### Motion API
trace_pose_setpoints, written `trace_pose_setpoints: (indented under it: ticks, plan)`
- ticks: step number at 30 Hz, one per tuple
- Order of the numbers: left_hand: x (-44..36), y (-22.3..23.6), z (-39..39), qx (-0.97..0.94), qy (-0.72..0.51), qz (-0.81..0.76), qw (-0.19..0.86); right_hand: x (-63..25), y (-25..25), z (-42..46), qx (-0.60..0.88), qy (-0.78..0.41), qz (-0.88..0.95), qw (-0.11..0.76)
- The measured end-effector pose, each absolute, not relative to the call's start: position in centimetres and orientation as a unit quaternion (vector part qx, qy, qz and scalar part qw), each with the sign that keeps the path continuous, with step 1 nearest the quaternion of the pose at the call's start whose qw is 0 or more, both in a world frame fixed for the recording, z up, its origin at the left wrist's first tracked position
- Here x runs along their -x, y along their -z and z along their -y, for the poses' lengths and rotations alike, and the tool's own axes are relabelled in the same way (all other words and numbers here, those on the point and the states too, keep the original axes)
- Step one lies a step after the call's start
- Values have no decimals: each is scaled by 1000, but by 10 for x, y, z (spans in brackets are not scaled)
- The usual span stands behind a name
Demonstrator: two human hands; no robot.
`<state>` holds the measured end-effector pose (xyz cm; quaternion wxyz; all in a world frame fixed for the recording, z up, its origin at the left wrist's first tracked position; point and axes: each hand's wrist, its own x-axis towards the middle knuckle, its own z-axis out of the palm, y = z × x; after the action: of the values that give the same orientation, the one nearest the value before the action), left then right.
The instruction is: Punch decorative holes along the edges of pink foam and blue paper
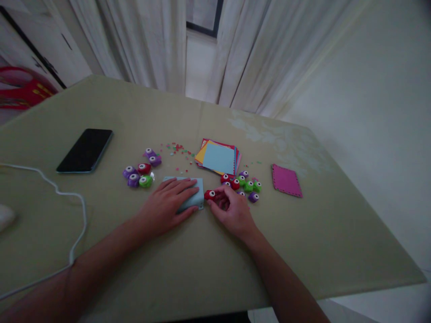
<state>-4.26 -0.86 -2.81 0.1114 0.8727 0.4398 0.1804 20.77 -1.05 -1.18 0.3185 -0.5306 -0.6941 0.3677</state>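
Observation:
My left hand (173, 199) lies flat with its fingers stretched over a light blue paper sheet (199, 188), pressing it against the table. Between the thumb and fingers of my right hand (232, 211) is a small red craft paper punch (209, 194), held at the sheet's right edge. Whether the paper sits inside its slot I cannot tell. Just beyond my right hand, several red, green and purple punches (249, 186) stand in a loose group. Another cluster of punches (134, 180) is left of the sheet, beyond my left hand.
A stack of coloured paper (219, 158) lies behind the sheet, with punched paper bits (178, 147) scattered to its left. To the right is a magenta square (287, 180) with notched edges. A black-screened tablet (85, 151) and a white cable (82, 211) are on the left.

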Motion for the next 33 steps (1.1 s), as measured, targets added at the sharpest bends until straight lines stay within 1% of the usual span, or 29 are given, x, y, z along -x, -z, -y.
trace_pose_setpoints:
  ticks: [10, 15, 25, 33]
  plan:
    - [43, 29, 8, -870, -189, -440, 120, -209, 9, 10, 519, -377, 701, 312]
    - [43, 31, 7, -872, -188, -434, 121, -211, 8, 9, 504, -362, 724, 301]
    - [43, 33, 7, -869, -182, -437, 143, -216, 1, 8, 472, -362, 771, 227]
    - [44, 34, 8, -876, -174, -427, 139, -218, 5, 4, 469, -343, 777, 244]
